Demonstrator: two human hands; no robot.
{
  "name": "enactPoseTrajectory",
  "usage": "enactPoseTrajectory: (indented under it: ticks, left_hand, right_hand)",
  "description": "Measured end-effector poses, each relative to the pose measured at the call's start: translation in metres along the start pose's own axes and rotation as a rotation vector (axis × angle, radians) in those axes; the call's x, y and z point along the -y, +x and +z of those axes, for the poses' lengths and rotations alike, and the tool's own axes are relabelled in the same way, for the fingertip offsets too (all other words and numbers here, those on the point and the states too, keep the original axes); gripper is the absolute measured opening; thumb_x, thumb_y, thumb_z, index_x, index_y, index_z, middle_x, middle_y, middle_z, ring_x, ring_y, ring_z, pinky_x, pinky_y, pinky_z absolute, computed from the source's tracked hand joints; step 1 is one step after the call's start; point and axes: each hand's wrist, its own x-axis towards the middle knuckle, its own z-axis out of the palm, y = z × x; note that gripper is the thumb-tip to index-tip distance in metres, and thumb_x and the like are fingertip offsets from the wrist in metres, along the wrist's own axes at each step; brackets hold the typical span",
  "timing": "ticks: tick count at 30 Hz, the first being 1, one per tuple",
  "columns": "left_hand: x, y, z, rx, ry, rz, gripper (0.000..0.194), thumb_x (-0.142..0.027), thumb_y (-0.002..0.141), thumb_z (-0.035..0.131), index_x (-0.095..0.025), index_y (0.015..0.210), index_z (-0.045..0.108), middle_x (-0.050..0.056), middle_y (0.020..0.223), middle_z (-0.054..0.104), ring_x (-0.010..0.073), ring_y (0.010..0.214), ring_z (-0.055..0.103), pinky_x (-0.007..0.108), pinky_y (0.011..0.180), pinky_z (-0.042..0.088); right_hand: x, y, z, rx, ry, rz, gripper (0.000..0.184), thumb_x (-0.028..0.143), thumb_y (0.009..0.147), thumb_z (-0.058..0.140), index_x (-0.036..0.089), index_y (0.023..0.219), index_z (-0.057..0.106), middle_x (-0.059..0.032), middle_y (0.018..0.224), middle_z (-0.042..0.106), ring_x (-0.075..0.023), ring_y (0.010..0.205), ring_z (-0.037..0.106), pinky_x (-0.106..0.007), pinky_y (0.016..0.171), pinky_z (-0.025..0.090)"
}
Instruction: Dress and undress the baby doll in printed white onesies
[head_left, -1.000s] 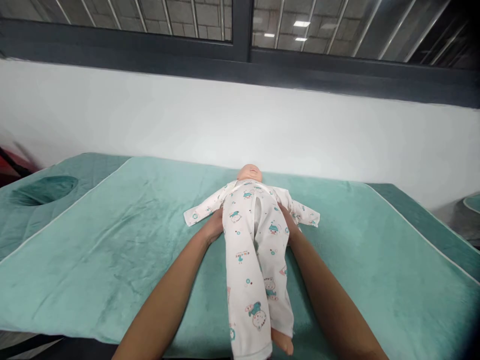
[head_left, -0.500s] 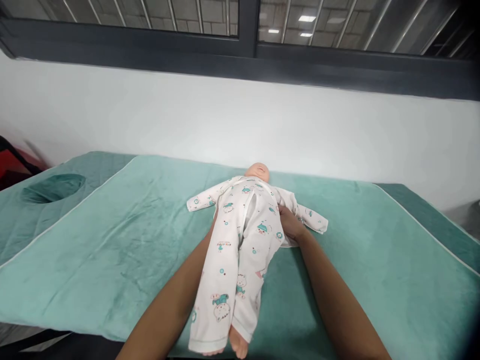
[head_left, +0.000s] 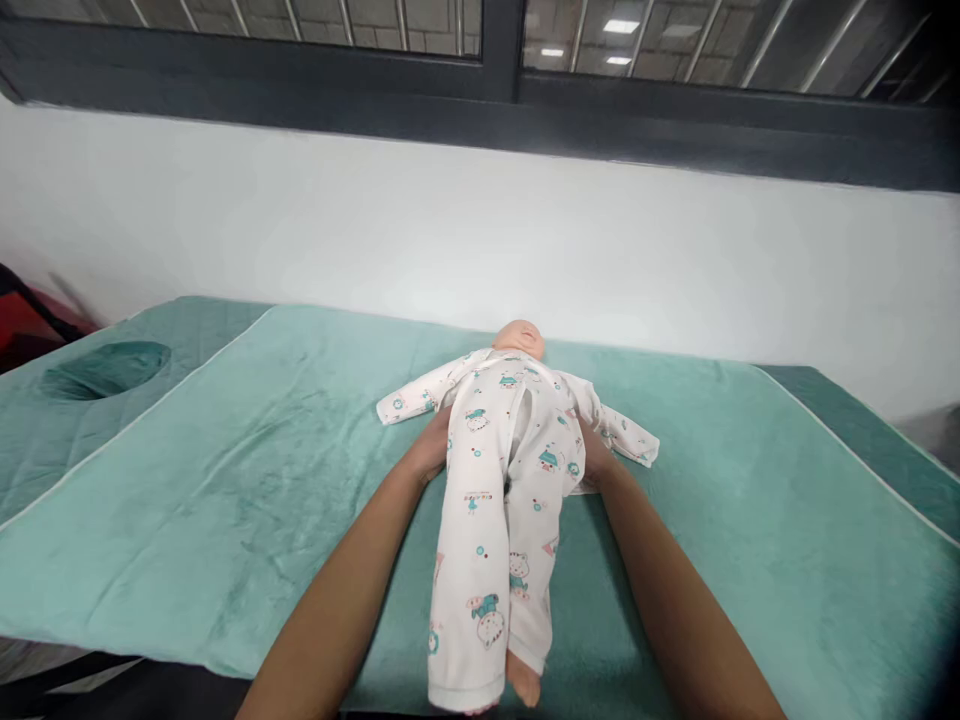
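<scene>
A baby doll (head_left: 519,341) lies on its back, head toward the wall and feet toward me. It wears a white printed top (head_left: 411,402) with both sleeves spread out and matching trousers (head_left: 471,520) on the legs. One bare foot (head_left: 524,683) sticks out of a trouser leg. My left hand (head_left: 433,442) is at the doll's left-hand side in view, its fingers hidden by the clothes. On the opposite side my right hand (head_left: 594,455) is at the waist, fingers tucked behind the trouser cloth. What the fingertips hold cannot be seen.
The doll rests on a padded bed with a green cover (head_left: 247,480). A face hole (head_left: 109,370) is at its left end. Behind it stand a white wall (head_left: 337,220) and a dark window frame (head_left: 495,100). Something red (head_left: 22,315) is at the far left.
The doll's legs and trousers have swung to the right. My left hand, mostly hidden before, now shows beside the waist. My right hand has slipped further behind the trousers.
</scene>
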Motion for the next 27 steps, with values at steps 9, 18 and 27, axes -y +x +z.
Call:
enactPoseTrajectory:
  ticks: [9,18,27]
  left_hand:
    - [-0.007,-0.002,0.003,-0.022,-0.172,-0.097,0.040,-0.030,0.066,0.081,-0.015,0.102,0.075,0.009,0.099,0.077,0.0281,0.095,0.070,0.037,0.082,0.057]
    - [-0.002,-0.002,0.003,0.009,-0.333,-0.184,0.043,-0.021,0.061,0.084,-0.014,0.102,0.074,0.011,0.092,0.077,0.0286,0.090,0.071,0.038,0.080,0.059]
    - [-0.010,-0.005,0.017,-0.141,-0.411,-0.068,0.044,-0.026,0.066,0.081,-0.018,0.108,0.072,0.005,0.100,0.075,0.0254,0.093,0.068,0.034,0.083,0.056]
  right_hand:
    - [0.001,-0.002,0.000,0.020,0.136,0.070,0.048,0.060,0.074,0.069,0.021,0.101,0.071,-0.0082,0.104,0.075,-0.0284,0.108,0.065,-0.042,0.096,0.050]
    - [0.004,-0.004,0.001,0.049,0.129,0.059,0.053,0.067,0.070,0.069,0.022,0.097,0.072,-0.0072,0.100,0.075,-0.0291,0.106,0.065,-0.042,0.093,0.051]
    - [-0.006,0.001,-0.003,-0.023,0.032,0.018,0.051,0.065,0.071,0.070,0.025,0.103,0.074,-0.0076,0.116,0.072,-0.0322,0.121,0.058,-0.046,0.104,0.046]
